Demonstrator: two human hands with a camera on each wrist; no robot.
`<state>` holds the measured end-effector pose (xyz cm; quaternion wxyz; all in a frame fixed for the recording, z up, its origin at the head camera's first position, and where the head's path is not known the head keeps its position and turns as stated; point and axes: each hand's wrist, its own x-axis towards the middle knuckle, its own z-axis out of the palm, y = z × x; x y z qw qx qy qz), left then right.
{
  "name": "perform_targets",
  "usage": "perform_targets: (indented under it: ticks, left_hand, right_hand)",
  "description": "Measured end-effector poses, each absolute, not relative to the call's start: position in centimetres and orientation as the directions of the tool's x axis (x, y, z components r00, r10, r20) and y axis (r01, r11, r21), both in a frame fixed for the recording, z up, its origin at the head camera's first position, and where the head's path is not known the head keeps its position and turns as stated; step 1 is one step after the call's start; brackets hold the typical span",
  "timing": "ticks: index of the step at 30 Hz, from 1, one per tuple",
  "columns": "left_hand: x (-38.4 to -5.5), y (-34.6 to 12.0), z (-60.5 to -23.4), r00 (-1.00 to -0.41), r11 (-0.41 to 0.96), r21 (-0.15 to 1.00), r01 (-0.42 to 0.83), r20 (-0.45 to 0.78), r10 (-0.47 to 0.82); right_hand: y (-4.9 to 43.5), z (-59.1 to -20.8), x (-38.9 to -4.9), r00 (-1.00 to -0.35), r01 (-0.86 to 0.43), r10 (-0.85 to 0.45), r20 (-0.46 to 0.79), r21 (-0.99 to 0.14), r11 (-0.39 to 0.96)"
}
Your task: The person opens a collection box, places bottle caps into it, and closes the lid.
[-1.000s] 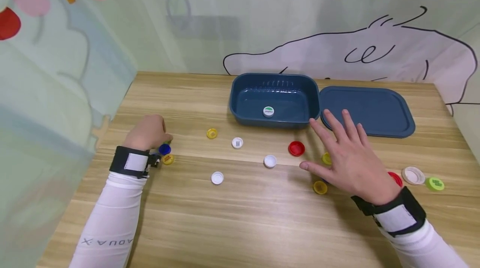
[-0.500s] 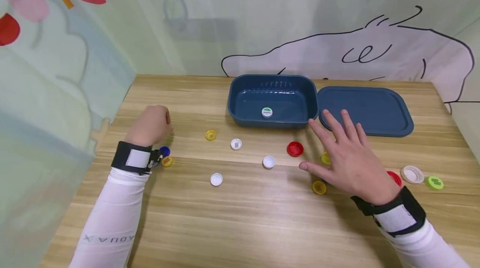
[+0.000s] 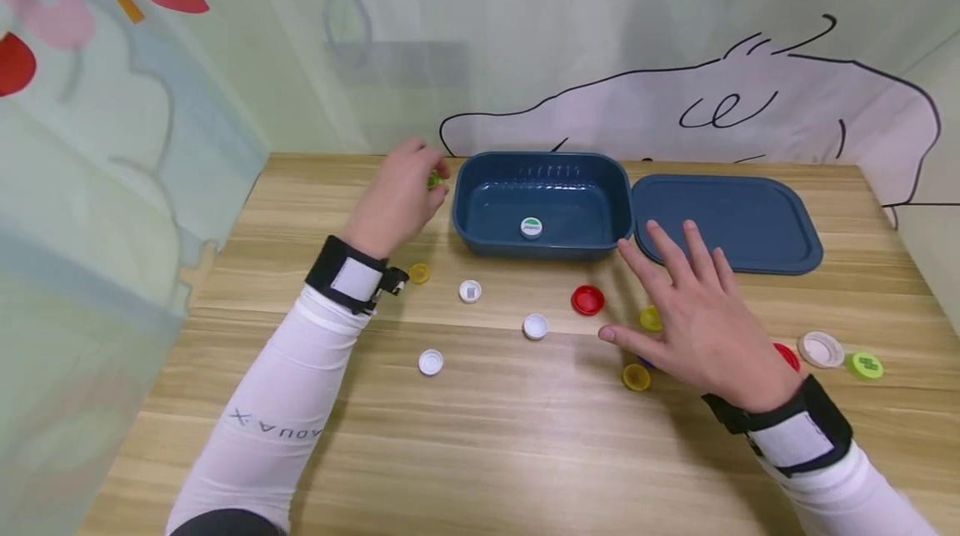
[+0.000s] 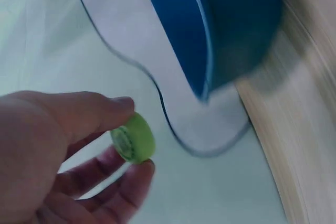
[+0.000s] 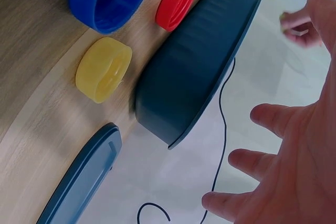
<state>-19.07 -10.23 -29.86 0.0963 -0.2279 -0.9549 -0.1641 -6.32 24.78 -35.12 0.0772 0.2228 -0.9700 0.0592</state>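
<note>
My left hand (image 3: 397, 194) pinches a light green bottle cap (image 4: 134, 139) between thumb and fingertips, just left of the blue box (image 3: 543, 250). In the left wrist view the cap is held on its edge, apart from the box wall. Inside the box lies a white cap with a green mark (image 3: 531, 227). My right hand (image 3: 705, 328) is spread with straight fingers near the box's front right corner, holding nothing. A yellow cap (image 3: 650, 318) and a dark yellow cap (image 3: 637, 378) lie beside it. A blue cap (image 5: 107, 1), mostly hidden in the head view, lies under it.
A flat blue lid (image 3: 731, 223) lies right of the box. In front are a red cap (image 3: 588, 300), several white caps (image 3: 536, 327) and a yellow cap (image 3: 419, 273). A white ring-like cap (image 3: 821, 349) and a green cap (image 3: 867, 366) lie at right.
My left hand has lifted the green cap from the caps at the left and carried it up and right to the box's left side. The right hand has stayed in place.
</note>
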Motion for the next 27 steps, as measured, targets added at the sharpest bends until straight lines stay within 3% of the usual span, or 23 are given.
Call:
perform_targets:
  ticks: [5, 15, 27]
  left_hand:
    - [-20.1, -6.3, -30.5, -0.846, 0.809, 0.256, 0.530, 0.231, 0.482]
    - [-21.1, -2.3, -33.0, -0.856, 0.845, 0.144, 0.515, 0.041, 0.515]
    - [-21.2, -2.3, -33.3, -0.869, 0.857, 0.150, 0.494, 0.057, 0.491]
  right_hand:
    - [24.8, -35.1, -6.3, -0.888, -0.442, -0.423, 0.184, -0.082, 0.893]
    - [24.8, -35.2, -6.2, -0.892, -0.434, -0.417, 0.173, -0.075, 0.898]
    - [25.0, -35.0, -6.1, -0.898, -0.424, -0.409, 0.162, -0.071, 0.903]
